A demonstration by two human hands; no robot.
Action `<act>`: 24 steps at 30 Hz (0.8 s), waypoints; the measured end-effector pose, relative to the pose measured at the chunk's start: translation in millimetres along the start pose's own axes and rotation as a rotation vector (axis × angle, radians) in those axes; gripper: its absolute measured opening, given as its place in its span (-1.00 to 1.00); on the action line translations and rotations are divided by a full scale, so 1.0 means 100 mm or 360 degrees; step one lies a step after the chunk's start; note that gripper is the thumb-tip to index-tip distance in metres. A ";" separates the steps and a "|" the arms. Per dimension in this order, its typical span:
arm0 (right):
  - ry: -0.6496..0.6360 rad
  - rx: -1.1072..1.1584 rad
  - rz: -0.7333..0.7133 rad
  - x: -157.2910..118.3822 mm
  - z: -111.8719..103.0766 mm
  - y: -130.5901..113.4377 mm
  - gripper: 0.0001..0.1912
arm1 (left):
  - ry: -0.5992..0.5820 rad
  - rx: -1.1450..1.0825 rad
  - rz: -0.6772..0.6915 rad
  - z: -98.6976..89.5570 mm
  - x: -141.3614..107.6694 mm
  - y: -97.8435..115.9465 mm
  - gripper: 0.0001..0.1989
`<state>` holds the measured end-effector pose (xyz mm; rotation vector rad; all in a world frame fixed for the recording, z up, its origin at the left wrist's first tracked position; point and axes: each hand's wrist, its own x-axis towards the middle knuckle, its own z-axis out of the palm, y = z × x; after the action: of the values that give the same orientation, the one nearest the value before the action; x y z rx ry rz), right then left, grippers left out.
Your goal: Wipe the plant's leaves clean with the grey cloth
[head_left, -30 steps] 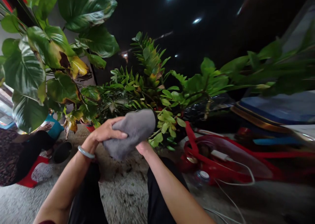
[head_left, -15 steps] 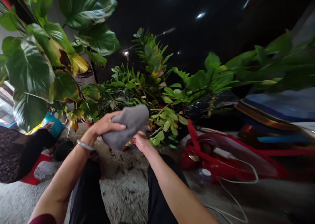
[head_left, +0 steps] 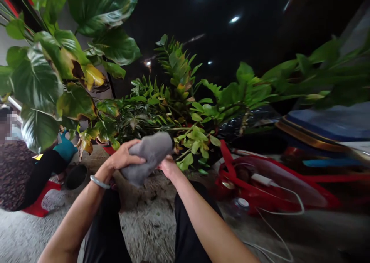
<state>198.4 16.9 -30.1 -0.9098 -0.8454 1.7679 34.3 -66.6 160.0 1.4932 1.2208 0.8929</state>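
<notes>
My left hand [head_left: 125,155] is closed around a grey fabric piece [head_left: 153,149], soft and roughly slipper-shaped with a dark edge at its far right end. The thumb lies across its top, and a pale bangle sits on the wrist. Just right of the piece and beneath it, my right hand [head_left: 168,166] has its fingers drawn together. A small reddish bit shows at those fingertips, too small to name, and the fabric partly hides them. Both hands are above the floor between my knees, in front of green potted plants [head_left: 198,139].
A red bag [head_left: 260,193] with a white charger [head_left: 261,179] and cable stands at right, a capped bottle [head_left: 241,205] beside it. Large leaves [head_left: 37,78] hang at upper left. Another person [head_left: 17,174] sits on a red stool [head_left: 43,199] at left, near a dark pot [head_left: 76,177].
The grey fabric piece has dropped slightly and shifted a little left with my left hand. My right hand stays close beside it. The person at left shows more in view.
</notes>
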 end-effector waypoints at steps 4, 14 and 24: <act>0.0089 0.0073 0.0071 0.00 0.05 -0.05 -0.73 | 0.0348 -0.0277 0.0206 0.00 0.42 0.09 -0.31; 0.0194 0.0106 0.0159 0.04 -0.01 0.08 -0.87 | -0.0285 0.0177 -0.0099 -0.11 0.00 -0.28 -0.30; 0.0241 0.0095 0.0209 0.03 0.09 0.02 -0.88 | -0.0071 0.0353 -0.0076 -0.05 0.35 -0.42 -0.22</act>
<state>188.8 17.9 -28.4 -1.0659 -0.6451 1.8005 27.1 -30.9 119.5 1.6418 1.3516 0.7064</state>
